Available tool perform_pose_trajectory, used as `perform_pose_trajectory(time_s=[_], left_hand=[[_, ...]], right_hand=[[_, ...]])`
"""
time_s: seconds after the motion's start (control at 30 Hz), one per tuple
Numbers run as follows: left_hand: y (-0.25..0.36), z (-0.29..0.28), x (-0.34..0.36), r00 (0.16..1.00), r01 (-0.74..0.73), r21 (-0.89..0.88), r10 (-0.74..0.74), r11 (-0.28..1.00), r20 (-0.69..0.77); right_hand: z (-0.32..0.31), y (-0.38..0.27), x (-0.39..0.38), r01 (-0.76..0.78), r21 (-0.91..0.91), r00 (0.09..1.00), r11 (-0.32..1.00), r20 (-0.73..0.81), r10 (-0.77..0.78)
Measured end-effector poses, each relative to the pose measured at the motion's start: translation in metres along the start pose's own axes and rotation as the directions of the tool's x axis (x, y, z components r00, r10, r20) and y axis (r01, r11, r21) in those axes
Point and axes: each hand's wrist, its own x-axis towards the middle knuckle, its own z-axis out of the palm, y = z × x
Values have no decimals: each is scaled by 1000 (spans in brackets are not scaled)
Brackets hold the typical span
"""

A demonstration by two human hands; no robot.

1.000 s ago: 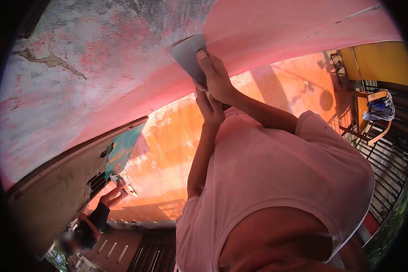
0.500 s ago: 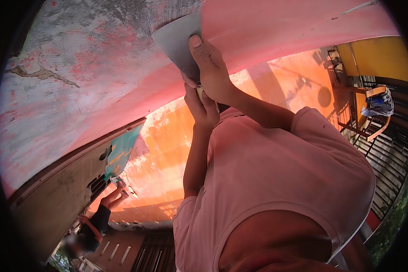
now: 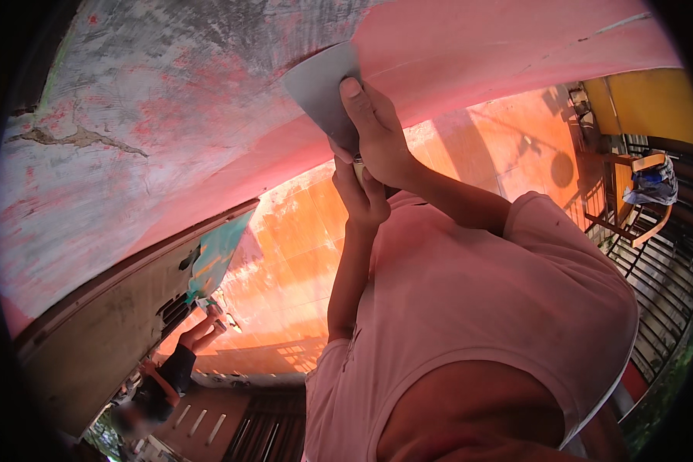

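A wide scraper [image 3: 323,88] with a flared grey metal blade stands with its broad edge against the wall. The wall is smooth pink [image 3: 470,46] on the right and patchy grey with pink smears [image 3: 185,100] on the left; the blade's edge lies where the two meet. My right hand [image 3: 381,135] grips the scraper from the right, its thumb pressed flat on the blade. Lower down, my left hand [image 3: 360,192] closes round the pale handle, most of which its fingers hide. Left of the blade, a jagged crack [image 3: 81,138] runs through the grey surface.
Below the wall lies an orange tiled floor [image 3: 285,262] in sunlight. A wooden chair [image 3: 643,204] with cloth on it stands at the right, by a dark barred fence [image 3: 658,285]. Another person [image 3: 165,385] is at the lower left, near a teal sheet [image 3: 219,250].
Both hands and the scraper sit slightly farther right and lower in the picture. The whole view has shifted a little the same way. The grip looks the same.
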Motion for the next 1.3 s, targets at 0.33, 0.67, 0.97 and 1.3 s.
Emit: perform_pose_trajectory(time_s=[0.33, 0.67, 0.97, 1.3], left_hand=[[36, -2, 25, 1000, -5, 5, 5, 1000, 24], [59, -3, 45, 989, -28, -19, 31, 999, 143], [69, 1, 49, 988, -15, -51, 23, 999, 152], [67, 4, 30, 997, -59, 50, 56, 997, 55]], right_hand=[[5, -29, 5, 16, 24, 1000, 1000, -14, -15], [12, -51, 7, 66, 22, 998, 998, -23, -65], [8, -59, 6, 50, 46, 998, 998, -29, -49], [12, -49, -3, -49, 113, 997, 992, -58, 56]])
